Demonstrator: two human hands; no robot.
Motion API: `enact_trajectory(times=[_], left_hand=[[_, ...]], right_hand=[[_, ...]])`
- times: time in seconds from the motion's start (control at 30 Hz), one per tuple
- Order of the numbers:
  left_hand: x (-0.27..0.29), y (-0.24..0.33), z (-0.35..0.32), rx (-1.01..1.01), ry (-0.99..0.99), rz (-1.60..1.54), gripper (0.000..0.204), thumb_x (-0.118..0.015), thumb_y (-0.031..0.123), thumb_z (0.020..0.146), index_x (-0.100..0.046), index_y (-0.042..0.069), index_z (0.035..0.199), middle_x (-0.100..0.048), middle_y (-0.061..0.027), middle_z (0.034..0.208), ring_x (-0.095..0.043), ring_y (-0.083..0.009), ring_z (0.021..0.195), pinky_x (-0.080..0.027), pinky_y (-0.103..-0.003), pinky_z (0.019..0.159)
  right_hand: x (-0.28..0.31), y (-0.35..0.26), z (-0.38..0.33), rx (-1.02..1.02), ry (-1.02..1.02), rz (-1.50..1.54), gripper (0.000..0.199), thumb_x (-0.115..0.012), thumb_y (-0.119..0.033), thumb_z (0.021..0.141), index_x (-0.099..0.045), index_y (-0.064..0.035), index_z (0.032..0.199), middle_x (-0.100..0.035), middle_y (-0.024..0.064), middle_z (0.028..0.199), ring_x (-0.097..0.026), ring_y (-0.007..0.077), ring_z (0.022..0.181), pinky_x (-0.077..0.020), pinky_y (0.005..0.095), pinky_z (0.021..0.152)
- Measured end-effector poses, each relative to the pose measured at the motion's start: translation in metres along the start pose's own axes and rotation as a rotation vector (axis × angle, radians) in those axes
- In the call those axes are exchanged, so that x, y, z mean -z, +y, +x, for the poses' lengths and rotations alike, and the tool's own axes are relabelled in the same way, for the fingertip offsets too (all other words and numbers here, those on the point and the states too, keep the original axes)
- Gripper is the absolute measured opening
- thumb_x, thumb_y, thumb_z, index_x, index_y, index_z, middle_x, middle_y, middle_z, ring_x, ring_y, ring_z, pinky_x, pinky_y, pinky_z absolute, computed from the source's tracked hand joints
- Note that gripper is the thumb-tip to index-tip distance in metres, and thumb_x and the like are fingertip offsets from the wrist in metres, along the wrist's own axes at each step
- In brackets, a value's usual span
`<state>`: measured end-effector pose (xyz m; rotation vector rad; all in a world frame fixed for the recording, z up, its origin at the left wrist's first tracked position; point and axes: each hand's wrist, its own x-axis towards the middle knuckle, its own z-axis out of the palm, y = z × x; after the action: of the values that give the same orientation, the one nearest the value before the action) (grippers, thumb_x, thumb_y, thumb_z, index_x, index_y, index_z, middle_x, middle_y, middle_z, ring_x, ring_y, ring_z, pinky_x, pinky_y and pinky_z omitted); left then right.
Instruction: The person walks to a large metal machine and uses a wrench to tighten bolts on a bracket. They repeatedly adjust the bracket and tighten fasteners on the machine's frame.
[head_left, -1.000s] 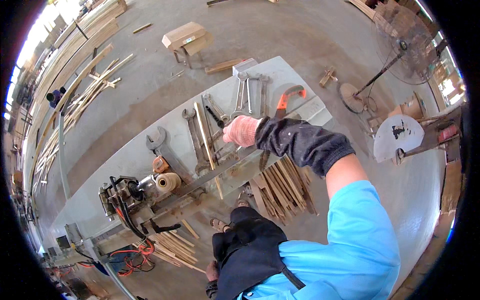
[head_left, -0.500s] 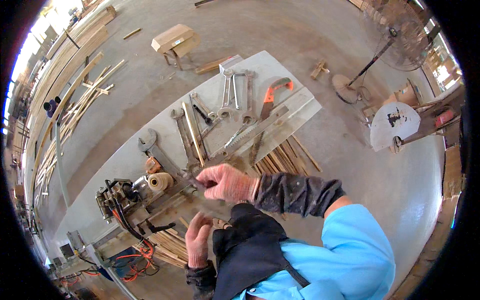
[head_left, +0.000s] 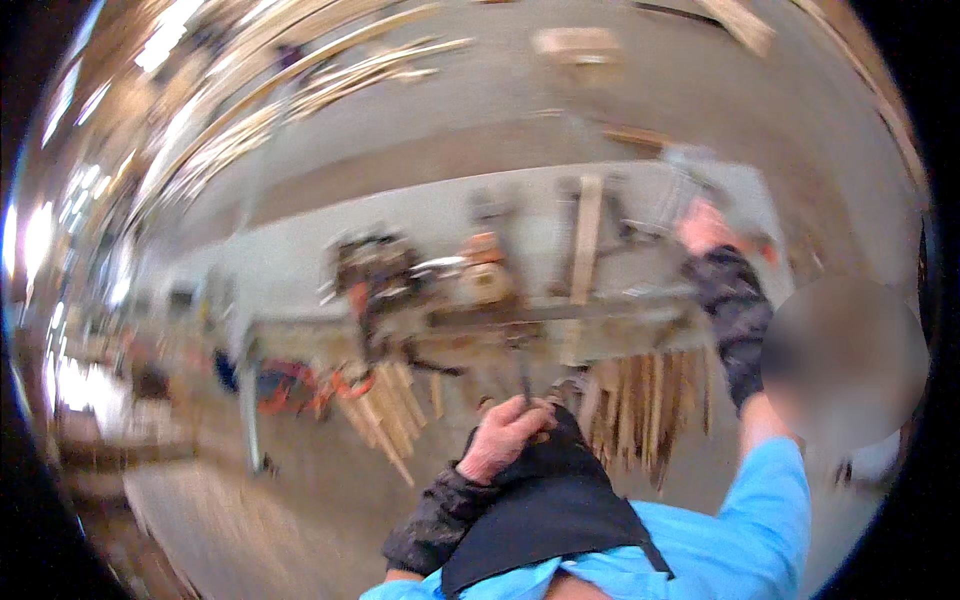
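– Two hands to enter. Where is each?
– Left hand [head_left: 505, 435]: low and near, against the black apron [head_left: 545, 490], fingers curled tight round a thin dark tool [head_left: 522, 375] whose shaft pokes up out of the fist. Right hand [head_left: 705, 225]: stretched out to the far right end of the grey workbench [head_left: 300, 255], over its top. It is smeared by motion, so I cannot tell how far its fingers are spread or whether they have anything.
– Step in hand, as you judge it?
– A reach to the bench top with the right, while the left keeps the tool by the apron. Only a judgement; the whole view is blurred.
– What does the next move call for?
– Probably a steadier view first. The right hand then needs a sure hold among the clutter at that end, and the left a firm grip so the tool does not slip.
– Bench stock, counted?
– One pale wooden strip [head_left: 585, 235] lying across the top. One dark power tool [head_left: 375, 270] near the middle. One tan and orange roll-shaped item [head_left: 485, 270] just beside it. One small orange object [head_left: 765, 250] near the right hand, kind unclear.
– Below the bench?
– Wooden slats [head_left: 630, 400] leaning in a fan, with more further left; too blurred to count. One red cable [head_left: 300, 385] on the floor.
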<state>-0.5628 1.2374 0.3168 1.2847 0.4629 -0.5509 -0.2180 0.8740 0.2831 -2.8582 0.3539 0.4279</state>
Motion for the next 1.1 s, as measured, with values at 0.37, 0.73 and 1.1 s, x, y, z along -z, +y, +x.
enact_trajectory(times=[0.37,0.73,1.1], left_hand=[[0.073,-0.051,-0.064,-0.156,0.253,-0.25,0.023,-0.066,0.023,0.104,-0.07,0.004,0.115,-0.072,-0.0025,0.096,-0.065,-0.011,0.082,-0.053,-0.027,0.077],[0.168,-0.104,-0.17,-0.503,0.415,-0.543,0.03,-0.059,0.03,0.11,-0.069,0.002,0.116,-0.073,-0.0064,0.1,-0.068,-0.017,0.088,-0.054,-0.033,0.082],[0.311,-0.217,-0.392,-0.685,0.43,-0.784,0.032,-0.061,0.028,0.107,-0.072,0.0,0.119,-0.072,-0.01,0.129,-0.067,-0.0201,0.107,-0.051,-0.034,0.096]], right_hand=[[-0.056,0.012,0.084,-0.061,0.327,0.106,0.035,-0.07,-0.024,0.085,-0.075,0.0064,0.103,-0.072,0.0316,0.112,-0.07,0.0468,0.108,-0.0557,0.0506,0.093],[-0.031,-0.099,-0.169,0.301,0.307,1.22,0.058,-0.06,-0.011,0.095,-0.054,-0.0063,0.153,-0.055,-0.0031,0.083,-0.05,0.0073,0.067,-0.0432,0.0213,0.056],[-0.255,-0.349,-0.741,0.679,-0.941,1.083,0.063,-0.065,-0.011,0.097,-0.048,-0.0083,0.157,-0.056,-0.0024,0.085,-0.052,0.0065,0.067,-0.0467,0.0253,0.058]])
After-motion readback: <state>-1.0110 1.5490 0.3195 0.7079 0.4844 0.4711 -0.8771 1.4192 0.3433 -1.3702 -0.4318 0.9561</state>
